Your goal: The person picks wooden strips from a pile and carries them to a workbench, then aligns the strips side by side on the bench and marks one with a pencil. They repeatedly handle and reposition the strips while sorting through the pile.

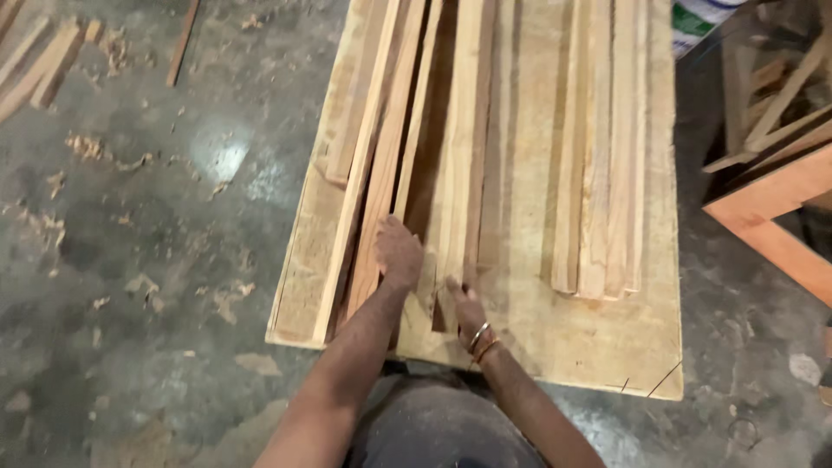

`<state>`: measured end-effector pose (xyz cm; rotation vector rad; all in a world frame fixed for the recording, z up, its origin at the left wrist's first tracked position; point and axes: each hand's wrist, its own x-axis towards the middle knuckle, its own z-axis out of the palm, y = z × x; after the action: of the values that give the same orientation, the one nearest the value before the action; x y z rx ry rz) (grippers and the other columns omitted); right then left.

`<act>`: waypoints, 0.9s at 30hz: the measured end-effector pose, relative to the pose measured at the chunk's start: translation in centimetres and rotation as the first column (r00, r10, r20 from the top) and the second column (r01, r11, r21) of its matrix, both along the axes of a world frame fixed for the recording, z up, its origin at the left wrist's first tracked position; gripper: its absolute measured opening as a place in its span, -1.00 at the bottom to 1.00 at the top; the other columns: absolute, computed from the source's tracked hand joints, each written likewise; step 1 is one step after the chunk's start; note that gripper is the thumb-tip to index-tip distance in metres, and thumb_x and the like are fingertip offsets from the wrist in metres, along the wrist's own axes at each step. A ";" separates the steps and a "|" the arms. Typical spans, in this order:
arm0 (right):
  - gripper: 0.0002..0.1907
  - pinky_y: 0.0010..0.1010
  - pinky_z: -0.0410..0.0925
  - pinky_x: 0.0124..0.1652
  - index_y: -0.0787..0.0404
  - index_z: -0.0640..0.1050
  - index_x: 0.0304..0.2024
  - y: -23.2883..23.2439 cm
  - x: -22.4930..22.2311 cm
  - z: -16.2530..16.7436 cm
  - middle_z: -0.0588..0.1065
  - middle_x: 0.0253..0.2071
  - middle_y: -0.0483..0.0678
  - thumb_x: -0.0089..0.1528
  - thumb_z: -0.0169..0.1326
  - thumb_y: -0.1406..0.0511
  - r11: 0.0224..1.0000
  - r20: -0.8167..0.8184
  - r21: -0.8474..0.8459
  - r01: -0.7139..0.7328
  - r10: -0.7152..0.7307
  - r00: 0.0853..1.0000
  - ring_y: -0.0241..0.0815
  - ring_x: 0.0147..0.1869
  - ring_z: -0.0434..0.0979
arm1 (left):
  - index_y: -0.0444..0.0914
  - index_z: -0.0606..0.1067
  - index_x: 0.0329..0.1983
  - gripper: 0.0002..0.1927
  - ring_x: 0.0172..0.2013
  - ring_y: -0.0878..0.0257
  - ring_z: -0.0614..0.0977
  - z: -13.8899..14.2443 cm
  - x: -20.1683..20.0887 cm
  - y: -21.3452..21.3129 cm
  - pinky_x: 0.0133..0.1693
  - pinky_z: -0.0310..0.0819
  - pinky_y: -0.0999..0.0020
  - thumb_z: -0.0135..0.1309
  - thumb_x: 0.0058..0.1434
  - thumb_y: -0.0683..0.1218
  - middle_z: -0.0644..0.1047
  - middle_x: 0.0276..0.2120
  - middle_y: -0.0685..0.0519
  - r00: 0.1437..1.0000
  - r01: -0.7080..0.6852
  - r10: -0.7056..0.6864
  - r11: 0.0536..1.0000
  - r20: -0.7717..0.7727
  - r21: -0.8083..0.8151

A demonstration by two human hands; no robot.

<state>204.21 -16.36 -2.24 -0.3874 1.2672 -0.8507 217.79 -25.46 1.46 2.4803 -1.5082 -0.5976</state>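
**Desk:** What do the hands have, centre frame?

**Photographer:** A person bends over a plywood board laid on a concrete floor. The left hand, fingers curled narrow, presses on the near ends of a loose bundle of wooden strips running from the middle to the top of the frame. The right hand, bangles at the wrist, pinches the near end of one pale strip beside it.

**Desk:** How would that timber handle?

**Photographer:** Light and stiff, I'd judge; long, thin, square-edged lengths of raw sawn wood, rough and splintery, not slippery. Long pieces may flex or swing if lifted by one end; a hold nearer mid-length would steady them.

**Desk:** Anything else?

**Photographer:** A second, tidier stack of strips lies right of centre, well apart from the hands. Wood shavings scatter the left floor; an orange-toned timber frame sits at the right edge.
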 end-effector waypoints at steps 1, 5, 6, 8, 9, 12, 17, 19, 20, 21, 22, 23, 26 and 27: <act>-0.60 -0.31 0.49 -0.28 0.29 0.53 -0.02 0.0 -0.1 0.1 0.59 -0.26 -0.01 0.34 0.04 0.08 0.999 -0.013 0.030 0.013 -0.013 1.000 -0.16 -0.29 0.60 | -0.40 0.25 0.26 -0.35 -0.06 -0.03 0.64 -0.3 0.1 -0.5 -0.16 0.63 0.14 0.16 0.29 0.07 0.47 0.06 -0.21 1.000 0.009 -0.010 0.997 0.007 0.082; -0.50 -0.35 0.45 -0.20 0.38 0.59 0.01 -0.2 -0.2 0.2 0.60 -0.22 -0.01 0.34 0.08 0.04 0.992 -0.170 -0.102 -0.079 0.061 0.984 -0.20 -0.23 0.57 | -0.35 0.40 0.12 -0.42 -0.09 0.03 0.67 -1.9 1.3 -3.0 -0.20 0.65 0.16 0.25 0.12 0.02 0.56 -0.05 -0.11 0.983 0.077 -0.065 0.995 0.172 -0.059; -0.48 -0.37 0.43 -0.16 0.38 0.60 0.01 -0.3 -0.2 0.4 0.61 -0.20 -0.02 0.35 0.08 0.02 0.984 -0.255 -0.127 -0.129 0.093 0.962 -0.23 -0.19 0.55 | -0.36 0.44 0.09 -0.51 -0.10 0.03 0.68 -2.0 1.8 -3.2 -0.18 0.65 0.18 0.23 0.18 -0.02 0.59 -0.10 -0.13 0.971 0.159 -0.136 0.981 0.197 -0.110; -0.46 -0.38 0.41 -0.10 0.38 0.60 0.03 -0.4 -0.1 0.6 0.60 -0.16 -0.04 0.35 0.09 0.01 0.979 -0.349 -0.120 -0.165 0.114 0.930 -0.26 -0.13 0.52 | -0.35 0.49 0.00 -0.60 -0.12 0.01 0.68 -1.8 2.3 -3.3 -0.16 0.62 0.14 0.24 0.19 -0.04 0.62 -0.16 -0.13 0.962 0.250 -0.233 0.962 0.141 -0.113; -0.46 -0.37 0.40 -0.08 0.37 0.58 0.05 -0.4 -0.1 0.6 0.59 -0.14 -0.04 0.34 0.11 0.01 0.984 -0.359 -0.095 -0.149 0.105 0.927 -0.26 -0.11 0.51 | -0.33 0.50 -0.06 -0.61 -0.12 -0.01 0.66 -1.8 2.5 -3.2 -0.17 0.60 0.07 0.27 0.15 -0.02 0.61 -0.17 -0.13 0.964 0.263 -0.260 0.962 0.054 -0.068; -0.50 -0.33 0.44 -0.05 0.32 0.52 0.10 -0.5 0.0 1.0 0.59 -0.07 -0.04 0.32 0.11 0.05 0.997 -0.222 -0.022 -0.069 0.062 0.973 -0.25 -0.07 0.55 | -0.39 0.53 -0.17 -0.63 -0.17 -0.01 0.69 -0.3 3.4 -2.5 -0.15 0.59 0.10 0.31 0.16 -0.01 0.63 -0.25 -0.17 0.925 0.214 -0.245 0.967 -0.289 -0.136; -0.61 -0.20 0.50 -0.20 0.28 0.48 0.07 -0.6 0.7 0.3 0.56 -0.16 0.02 0.34 0.00 0.13 1.000 0.046 -0.012 -0.027 0.028 0.999 -0.07 -0.17 0.58 | -0.32 0.43 0.00 -0.56 -0.16 0.13 0.63 0.8 5.3 -2.5 -0.20 0.62 0.18 0.27 0.11 -0.08 0.56 -0.17 -0.08 0.572 0.066 -0.174 0.984 -0.802 -0.166; -0.64 -0.30 0.49 -0.16 0.24 0.51 0.09 -0.9 1.1 -0.4 0.58 -0.12 -0.06 0.37 0.00 0.15 1.000 0.019 0.027 0.000 -0.001 1.000 -0.18 -0.11 0.57 | -0.28 0.37 0.07 -0.57 -0.16 0.19 0.63 0.2 5.5 -3.3 -0.16 0.65 0.18 0.18 0.16 -0.11 0.53 -0.12 -0.03 0.301 0.040 -0.062 0.998 -0.952 -0.053; -0.64 -0.32 0.49 -0.15 0.20 0.50 0.09 -0.8 0.9 -0.6 0.58 -0.11 -0.10 0.35 0.00 0.15 0.999 0.042 0.051 -0.007 0.005 0.999 -0.21 -0.10 0.58 | -0.28 0.34 0.09 -0.58 -0.17 0.19 0.65 -0.2 5.5 -3.6 -0.11 0.65 0.16 0.13 0.19 -0.14 0.54 -0.10 -0.03 0.164 0.038 -0.021 0.999 -0.986 -0.015; -0.65 -0.33 0.50 -0.13 0.16 0.49 0.10 -0.7 0.8 -0.8 0.59 -0.10 -0.14 0.33 0.01 0.14 0.997 0.064 0.074 -0.018 0.013 0.998 -0.25 -0.08 0.59 | -0.34 0.31 0.06 -0.66 -0.16 0.16 0.62 -0.6 5.5 -3.8 -0.01 0.63 0.08 0.10 0.28 -0.19 0.48 -0.12 -0.02 -0.095 -0.007 -0.019 1.000 -0.995 -0.019; -0.64 -0.35 0.50 -0.11 0.12 0.49 0.10 -0.8 0.8 -1.0 0.60 -0.09 -0.18 0.32 0.01 0.14 0.995 0.087 0.091 -0.027 0.019 0.996 -0.28 -0.06 0.60 | -0.40 0.27 0.02 -0.73 -0.15 0.12 0.59 -0.8 5.4 -4.0 0.09 0.60 -0.01 0.08 0.37 -0.25 0.42 -0.15 -0.02 -0.345 -0.052 -0.036 0.998 -0.938 -0.019; -0.64 -0.35 0.50 -0.11 0.12 0.49 0.09 -0.8 0.7 -1.1 0.59 -0.11 -0.19 0.31 0.04 0.12 0.997 0.086 0.073 -0.029 0.023 0.996 -0.29 -0.07 0.59 | -0.46 0.24 -0.02 -0.77 -0.15 0.09 0.56 -0.9 5.3 -4.0 0.19 0.57 -0.10 0.06 0.46 -0.30 0.36 -0.17 -0.02 -0.572 -0.093 -0.063 0.996 -0.818 -0.011; -0.63 -0.33 0.45 -0.15 0.13 0.48 0.01 -0.6 0.4 -1.2 0.51 -0.19 -0.19 0.29 0.13 0.08 0.999 0.046 0.050 -0.023 0.020 0.999 -0.29 -0.14 0.51 | -0.49 0.23 0.10 -0.71 0.07 -0.24 0.67 -0.7 5.7 -3.8 0.13 0.57 -0.01 -0.09 0.36 -0.30 0.43 -0.11 -0.13 -0.543 -0.088 -0.013 0.995 -0.840 0.041; -0.62 -0.31 0.43 -0.19 0.15 0.47 -0.03 -0.6 0.4 -1.2 0.46 -0.23 -0.17 0.28 0.17 0.06 0.998 0.013 0.058 -0.020 0.019 1.000 -0.26 -0.18 0.47 | -0.50 0.21 0.20 -0.61 0.09 -0.22 0.64 -0.2 5.8 -3.6 0.13 0.57 0.03 -0.12 0.32 -0.31 0.45 -0.04 -0.18 -0.556 -0.059 -0.002 0.998 -0.831 0.037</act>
<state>204.63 -16.94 -3.41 -0.3469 1.2714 -0.7974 223.64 -29.02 1.23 0.5522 -0.3345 -1.9701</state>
